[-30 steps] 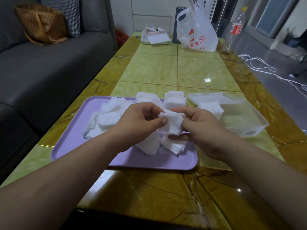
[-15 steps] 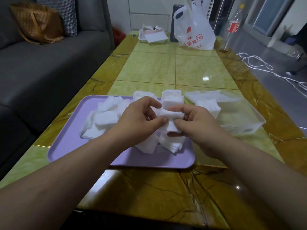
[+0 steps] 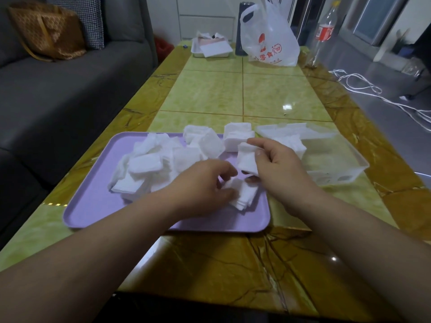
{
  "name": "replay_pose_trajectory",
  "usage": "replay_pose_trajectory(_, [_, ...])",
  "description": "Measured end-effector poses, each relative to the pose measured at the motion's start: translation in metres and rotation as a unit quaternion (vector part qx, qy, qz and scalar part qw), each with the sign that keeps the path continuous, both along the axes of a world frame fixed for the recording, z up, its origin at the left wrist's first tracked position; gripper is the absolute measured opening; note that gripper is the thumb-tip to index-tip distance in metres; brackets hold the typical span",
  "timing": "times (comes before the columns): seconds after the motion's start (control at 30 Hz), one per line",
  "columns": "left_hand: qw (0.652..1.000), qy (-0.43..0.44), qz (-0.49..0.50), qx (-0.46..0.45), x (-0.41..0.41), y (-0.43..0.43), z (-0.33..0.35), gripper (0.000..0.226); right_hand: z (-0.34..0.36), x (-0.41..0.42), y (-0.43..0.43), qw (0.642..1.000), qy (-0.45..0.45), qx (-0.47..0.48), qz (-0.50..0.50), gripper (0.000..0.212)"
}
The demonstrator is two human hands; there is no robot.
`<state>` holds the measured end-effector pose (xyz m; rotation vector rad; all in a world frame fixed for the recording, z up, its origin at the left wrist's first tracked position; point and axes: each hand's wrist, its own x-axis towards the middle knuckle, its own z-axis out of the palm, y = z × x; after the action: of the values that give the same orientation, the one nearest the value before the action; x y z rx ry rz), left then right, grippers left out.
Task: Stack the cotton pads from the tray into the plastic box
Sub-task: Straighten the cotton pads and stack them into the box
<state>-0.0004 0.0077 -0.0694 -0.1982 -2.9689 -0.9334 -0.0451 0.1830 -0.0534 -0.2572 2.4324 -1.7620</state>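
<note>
A lilac tray (image 3: pixel 93 203) lies on the table, heaped with several white square cotton pads (image 3: pixel 145 163). My right hand (image 3: pixel 277 169) holds a small stack of pads (image 3: pixel 247 159) above the tray's right side, thumb on top. My left hand (image 3: pixel 205 187) is down at the tray's near right part, its curled fingers on a loose pile of pads (image 3: pixel 243 193). To the right of the tray stands the clear plastic box (image 3: pixel 338 169), with a few pads (image 3: pixel 289 142) inside at its left end.
A grey sofa (image 3: pixel 70 89) runs along the table's left side. At the far end stand a white plastic bag (image 3: pixel 270 40), a small tray with papers (image 3: pixel 212 48), a dark cylinder and a bottle (image 3: pixel 324 33). White cables (image 3: pixel 363 87) lie on the floor at right.
My hands have parted: the left let go of the shared stack and dropped to the pile on the tray, while the right kept the stack and lifted it slightly rightwards.
</note>
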Motion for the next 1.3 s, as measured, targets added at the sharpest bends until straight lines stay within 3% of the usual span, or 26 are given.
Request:
replay_pose_trajectory(0.07, [0.998, -0.023, -0.027, -0.055, 0.000, 0.003, 0.000, 0.051, -0.001, -0.002, 0.000, 1.000, -0.011, -0.007, -0.022, 0.035])
replay_pose_trajectory(0.2, [0.997, -0.069, -0.009, -0.033, -0.002, 0.006, 0.006, 0.070, -0.001, -0.002, 0.000, 0.998, -0.029, -0.033, -0.037, 0.037])
replay_pose_trajectory(0.3, [0.996, -0.091, 0.009, -0.002, -0.004, 0.005, 0.006, 0.048, 0.000, -0.003, 0.001, 0.997, -0.023, -0.036, -0.059, 0.037])
replay_pose_trajectory(0.37, [0.997, -0.076, 0.021, 0.015, -0.005, 0.003, 0.005, 0.026, 0.001, -0.003, 0.001, 0.997, -0.017, -0.041, -0.068, 0.036])
replay_pose_trajectory(0.5, [0.997, -0.018, 0.047, 0.063, -0.004, -0.005, 0.001, 0.005, 0.001, -0.003, 0.001, 0.997, -0.009, -0.032, -0.068, 0.033])
replay_pose_trajectory(0.73, [0.988, 0.040, 0.086, 0.123, -0.006, -0.011, -0.001, 0.022, -0.001, -0.002, 0.001, 0.997, -0.018, -0.039, -0.061, 0.032])
replay_pose_trajectory(0.9, [0.973, 0.128, 0.116, 0.152, -0.003, -0.012, 0.016, 0.013, 0.001, -0.001, 0.001, 0.996, -0.003, -0.050, -0.071, 0.032])
replay_pose_trajectory(1.07, [0.944, 0.024, 0.103, 0.314, 0.004, -0.016, 0.025, 0.008, 0.004, -0.002, 0.002, 0.996, 0.027, -0.049, -0.067, 0.033])
replay_pose_trajectory(1.3, [0.935, 0.022, 0.074, 0.345, 0.004, -0.011, 0.024, 0.006, 0.007, 0.000, -0.001, 0.986, -0.086, -0.127, 0.059, 0.038])
